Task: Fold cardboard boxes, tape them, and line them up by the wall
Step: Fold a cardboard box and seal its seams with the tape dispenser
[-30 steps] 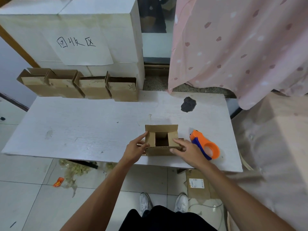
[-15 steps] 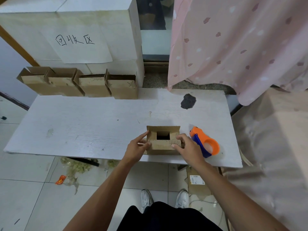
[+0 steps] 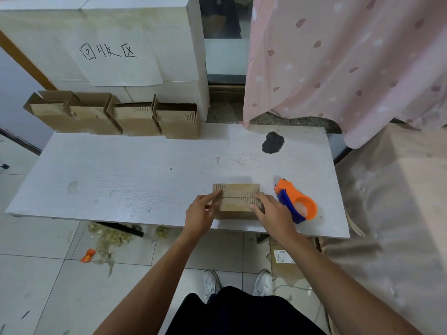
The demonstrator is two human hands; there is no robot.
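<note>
A small brown cardboard box point(image 3: 235, 195) sits near the front edge of the white table point(image 3: 125, 180), its two top flaps folded flat and meeting at a centre seam. My left hand point(image 3: 202, 212) presses on the box's left end with straight fingers laid over the flaps. My right hand point(image 3: 271, 210) presses flat on the right end. An orange and blue tape dispenser point(image 3: 296, 204) lies on the table just right of my right hand. Several open-topped cardboard boxes point(image 3: 116, 117) stand in a row at the far left edge against white blocks.
White blocks point(image 3: 108, 44) with a handwritten paper sign rise behind the row. A dark patch point(image 3: 272, 142) marks the table's far right. A pink curtain point(image 3: 343, 64) hangs at the right. Below lie flat cardboard point(image 3: 283, 259) and litter point(image 3: 106, 238) on the tiled floor.
The box's top flaps, open a second ago, have been folded down shut. Both hands moved from the box's sides onto its top.
</note>
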